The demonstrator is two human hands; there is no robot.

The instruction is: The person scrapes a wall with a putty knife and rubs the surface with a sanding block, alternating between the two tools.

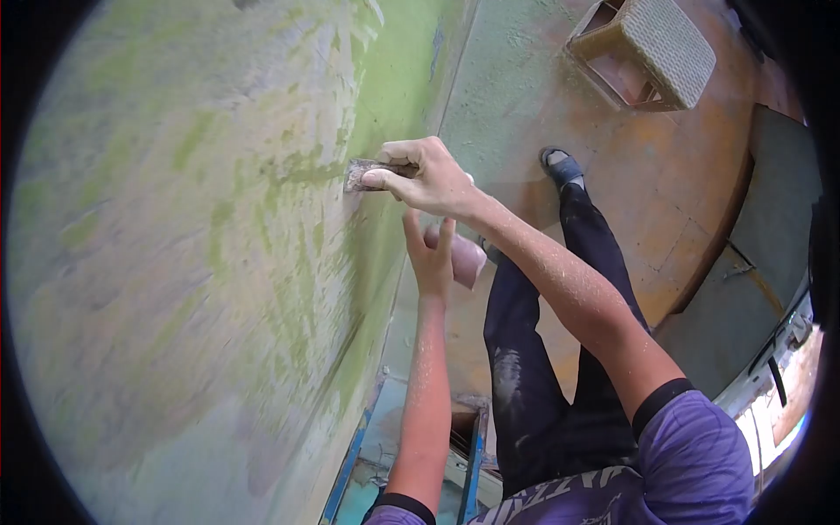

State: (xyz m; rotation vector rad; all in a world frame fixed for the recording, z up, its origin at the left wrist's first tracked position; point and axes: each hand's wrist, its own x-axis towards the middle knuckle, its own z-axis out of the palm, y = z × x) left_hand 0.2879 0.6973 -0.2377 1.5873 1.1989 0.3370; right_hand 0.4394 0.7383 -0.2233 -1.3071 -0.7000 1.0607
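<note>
While the right hand (429, 179) presses a small abrasive pad (366, 173) flat on the wall (192, 262), its fingers are clamped over the pad's right half; the left edge sticks out past the fingertips. Pad sits on the boundary between scraped pale wall to the left and a green painted strip (398, 79) to the right. Left hand (431, 254) is just below, fingers together and straight, palm toward the wall, holding nothing; can't tell if it touches the surface. A pinkish block (466, 260) shows right behind it, partly hidden.

Wall fills the whole left side, patchy green on grey, open surface in all directions around the pad. Wall's bottom edge meets the floor (665, 192) far down. Person's dark trouser legs and one shoe (562, 166) stand on a blue-framed ladder (477, 455), near, bottom centre. Woven stool (661, 44) stands far, top right, well apart from the feet. Floor between is bare orange.
</note>
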